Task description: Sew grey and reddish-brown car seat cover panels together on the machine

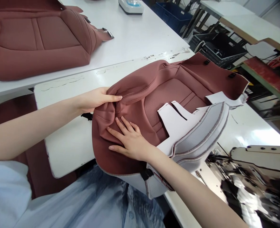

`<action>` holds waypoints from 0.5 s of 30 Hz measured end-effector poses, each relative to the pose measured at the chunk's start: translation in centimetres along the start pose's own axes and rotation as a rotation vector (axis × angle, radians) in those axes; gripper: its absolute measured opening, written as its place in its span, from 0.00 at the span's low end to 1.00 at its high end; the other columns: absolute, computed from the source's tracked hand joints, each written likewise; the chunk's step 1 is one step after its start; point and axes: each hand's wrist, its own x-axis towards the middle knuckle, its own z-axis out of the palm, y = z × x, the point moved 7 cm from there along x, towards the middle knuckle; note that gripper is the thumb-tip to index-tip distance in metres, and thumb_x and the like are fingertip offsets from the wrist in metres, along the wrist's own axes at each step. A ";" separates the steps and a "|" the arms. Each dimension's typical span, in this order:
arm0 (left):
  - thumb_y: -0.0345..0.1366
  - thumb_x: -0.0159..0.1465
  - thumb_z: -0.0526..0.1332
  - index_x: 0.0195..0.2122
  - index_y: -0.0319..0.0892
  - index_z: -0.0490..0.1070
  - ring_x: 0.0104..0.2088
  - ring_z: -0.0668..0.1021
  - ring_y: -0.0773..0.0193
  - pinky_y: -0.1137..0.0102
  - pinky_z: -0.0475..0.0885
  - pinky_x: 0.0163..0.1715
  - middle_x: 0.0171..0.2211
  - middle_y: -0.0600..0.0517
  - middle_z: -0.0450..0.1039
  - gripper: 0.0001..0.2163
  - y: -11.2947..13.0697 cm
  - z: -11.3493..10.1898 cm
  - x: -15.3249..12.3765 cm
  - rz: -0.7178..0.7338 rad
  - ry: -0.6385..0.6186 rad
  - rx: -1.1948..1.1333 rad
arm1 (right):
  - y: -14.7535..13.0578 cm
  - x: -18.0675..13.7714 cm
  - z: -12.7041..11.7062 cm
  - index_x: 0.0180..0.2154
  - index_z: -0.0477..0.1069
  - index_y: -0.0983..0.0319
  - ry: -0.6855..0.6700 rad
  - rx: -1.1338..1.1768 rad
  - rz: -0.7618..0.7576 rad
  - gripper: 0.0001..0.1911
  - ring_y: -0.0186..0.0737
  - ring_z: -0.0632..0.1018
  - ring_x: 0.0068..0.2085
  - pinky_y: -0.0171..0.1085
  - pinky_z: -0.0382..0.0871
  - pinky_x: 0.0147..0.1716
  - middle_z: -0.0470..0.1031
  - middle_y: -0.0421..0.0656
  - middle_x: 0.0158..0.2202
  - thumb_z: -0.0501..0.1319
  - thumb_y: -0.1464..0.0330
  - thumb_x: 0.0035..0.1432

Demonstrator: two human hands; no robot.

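A reddish-brown leather seat cover [168,85] lies crumpled on the white table [66,142] in front of me, its grey foam backing [201,133] folded over at the right. My left hand [97,98] pinches a raised fold of the cover at its left edge, thumb on top and fingers tucked under. My right hand [127,137] lies flat on the cover's near left part, fingers spread and pointing left.
A second reddish-brown seat cover [35,38] rests on the far table at upper left. A sewing machine [256,171] stands at lower right. A white and blue device [131,5] sits at the far edge. Dark crates [216,47] and benches stand beyond the table at upper right.
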 end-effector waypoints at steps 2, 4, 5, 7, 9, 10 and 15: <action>0.47 0.57 0.71 0.49 0.42 0.78 0.46 0.82 0.49 0.56 0.78 0.53 0.45 0.43 0.81 0.21 0.1 0.0 -0.5 -0.024 0.007 -0.061 | 0.1 -0.1 0.0 0.71 0.50 0.51 0.010 -0.027 0.008 0.37 0.54 0.38 0.74 0.58 0.43 0.68 0.36 0.51 0.75 0.49 0.44 0.68; 0.46 0.57 0.71 0.51 0.42 0.77 0.47 0.82 0.48 0.55 0.78 0.52 0.46 0.42 0.81 0.22 0.2 -0.2 -0.8 -0.027 0.036 -0.084 | 0.2 -0.2 0.0 0.71 0.50 0.51 0.024 -0.049 0.016 0.37 0.54 0.39 0.74 0.57 0.44 0.68 0.35 0.51 0.75 0.49 0.44 0.68; 0.46 0.57 0.71 0.51 0.42 0.77 0.47 0.82 0.46 0.54 0.78 0.52 0.46 0.42 0.81 0.23 0.3 -0.4 -0.9 -0.029 0.048 -0.086 | 0.3 -0.3 -0.1 0.71 0.50 0.51 0.036 -0.054 0.018 0.37 0.54 0.39 0.74 0.57 0.44 0.69 0.34 0.51 0.75 0.49 0.44 0.68; 0.47 0.57 0.71 0.51 0.41 0.77 0.47 0.82 0.45 0.54 0.79 0.50 0.45 0.42 0.81 0.23 0.3 -0.5 -1.0 -0.039 0.054 -0.076 | 0.4 -0.4 -0.1 0.71 0.49 0.51 0.062 -0.051 0.017 0.36 0.53 0.38 0.74 0.56 0.43 0.69 0.34 0.50 0.75 0.49 0.45 0.68; 0.51 0.57 0.70 0.51 0.41 0.77 0.48 0.81 0.44 0.55 0.79 0.50 0.46 0.41 0.81 0.25 0.5 -0.3 -0.9 -0.028 0.029 -0.042 | 0.6 -0.2 0.1 0.71 0.49 0.51 0.066 -0.031 0.017 0.36 0.53 0.37 0.74 0.56 0.42 0.69 0.35 0.49 0.75 0.48 0.45 0.69; 0.52 0.56 0.70 0.53 0.41 0.76 0.49 0.81 0.44 0.55 0.79 0.50 0.47 0.42 0.80 0.27 0.6 -0.1 -0.8 -0.007 0.006 -0.003 | 0.7 -0.1 0.2 0.71 0.49 0.51 0.055 -0.016 0.018 0.36 0.52 0.37 0.74 0.56 0.42 0.69 0.35 0.49 0.75 0.48 0.45 0.69; 0.51 0.49 0.73 0.59 0.46 0.70 0.56 0.76 0.48 0.59 0.70 0.59 0.53 0.53 0.77 0.36 1.5 -1.9 0.8 0.196 0.137 0.586 | 0.0 -1.6 -1.8 0.71 0.48 0.52 -0.082 0.010 0.030 0.36 0.55 0.44 0.74 0.56 0.51 0.66 0.42 0.52 0.74 0.48 0.45 0.69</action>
